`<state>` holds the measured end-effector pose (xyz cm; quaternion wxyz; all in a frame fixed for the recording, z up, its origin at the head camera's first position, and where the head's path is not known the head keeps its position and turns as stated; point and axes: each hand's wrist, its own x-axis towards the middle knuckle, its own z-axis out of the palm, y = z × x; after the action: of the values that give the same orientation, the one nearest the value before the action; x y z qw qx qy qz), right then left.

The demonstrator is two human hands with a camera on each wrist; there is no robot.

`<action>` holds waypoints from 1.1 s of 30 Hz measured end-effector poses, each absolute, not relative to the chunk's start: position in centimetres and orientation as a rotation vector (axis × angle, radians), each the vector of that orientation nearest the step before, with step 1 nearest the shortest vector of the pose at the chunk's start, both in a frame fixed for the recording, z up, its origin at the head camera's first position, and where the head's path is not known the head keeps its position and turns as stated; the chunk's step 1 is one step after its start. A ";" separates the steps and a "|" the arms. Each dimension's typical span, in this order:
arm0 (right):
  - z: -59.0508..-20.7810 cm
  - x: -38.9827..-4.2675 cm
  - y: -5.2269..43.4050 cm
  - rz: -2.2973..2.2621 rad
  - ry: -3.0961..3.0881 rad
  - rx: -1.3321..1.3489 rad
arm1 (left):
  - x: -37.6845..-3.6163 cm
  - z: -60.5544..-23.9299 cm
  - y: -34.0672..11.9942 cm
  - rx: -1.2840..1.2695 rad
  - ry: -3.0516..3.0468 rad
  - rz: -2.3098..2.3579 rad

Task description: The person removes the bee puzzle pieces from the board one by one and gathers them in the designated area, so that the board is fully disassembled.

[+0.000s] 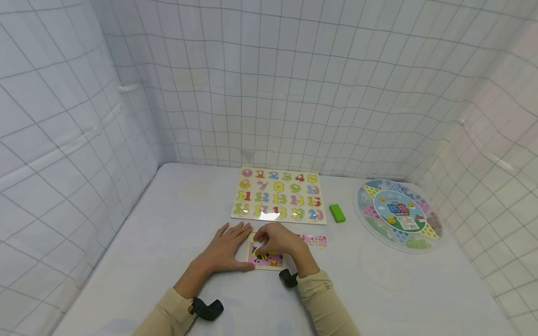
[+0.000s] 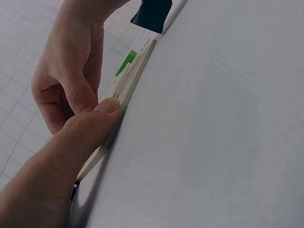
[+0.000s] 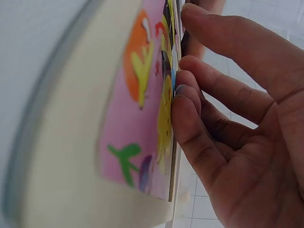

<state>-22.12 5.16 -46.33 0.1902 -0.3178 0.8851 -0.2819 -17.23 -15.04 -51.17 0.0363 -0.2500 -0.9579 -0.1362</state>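
Note:
A small jigsaw board (image 1: 262,268) with a pale wooden frame lies flat on the table. Its pink picture (image 3: 118,123) has yellow, orange and green shapes. My left hand (image 1: 224,249) lies along the board's left side, fingers stretched forward. The left thumb (image 2: 108,105) rests on the board's near edge. Over the picture is my right hand (image 1: 279,240), its bent fingertips (image 3: 186,107) right at the surface and the thumb apart from them. No piece shows between them. Beside the right hand lie several loose pink jigsaw pieces (image 1: 316,240), partly hidden by the wrist.
Behind the hands lies a large number puzzle board (image 1: 290,221). A green block (image 1: 337,213) sits to its right. Farther right is a round, clear-rimmed game board (image 1: 380,228) with a colourful label. White gridded cloth walls (image 1: 273,93) enclose the table's back and sides.

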 end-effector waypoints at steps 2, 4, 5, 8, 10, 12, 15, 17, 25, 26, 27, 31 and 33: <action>-46.4 -22.0 5.1 -0.803 2.481 -0.868 | -17.2 -51.1 -15.0 -0.772 -2.945 -0.424; -46.4 -22.0 5.0 -0.808 2.475 -0.844 | -17.2 -51.1 -15.0 -0.772 -2.944 -0.424; -46.3 -21.9 5.0 -0.807 2.474 -0.836 | -17.3 -51.1 -15.1 -0.772 -2.944 -0.425; -46.2 -21.9 4.9 -0.795 2.484 -0.828 | -17.4 -51.1 -15.1 -0.772 -2.938 -0.415; -46.0 -21.9 4.8 -0.784 2.489 -0.823 | -17.4 -51.0 -15.1 -0.770 -2.936 -0.417; -46.0 -22.0 4.8 -0.779 2.495 -0.819 | -17.5 -50.9 -15.1 -0.768 -2.934 -0.421; -46.0 -21.9 4.8 -0.778 2.493 -0.818 | -17.4 -50.9 -15.0 -0.764 -2.940 -0.427; -46.1 -21.9 4.8 -0.778 2.489 -0.824 | -17.4 -50.9 -15.0 -0.762 -2.950 -0.424; -46.3 -21.9 4.9 -0.761 2.493 -0.863 | -17.4 -51.4 -15.1 -0.756 -2.955 -0.427; -46.3 -21.9 4.9 -0.762 2.495 -0.870 | -17.4 -51.5 -15.1 -0.755 -2.956 -0.421; -46.3 -21.9 4.9 -0.762 2.495 -0.875 | -17.5 -51.5 -15.1 -0.754 -2.958 -0.415; -46.3 -21.8 5.0 -0.778 2.487 -0.892 | -17.5 -51.5 -15.0 -0.754 -2.958 -0.421; -46.3 -21.8 5.0 -0.784 2.485 -0.900 | -17.4 -51.5 -15.0 -0.754 -2.956 -0.429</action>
<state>-21.79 5.01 -46.28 0.1914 -0.3205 0.8847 -0.2793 -17.42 -14.99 -51.47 0.0306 -0.2446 -0.9591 -0.1393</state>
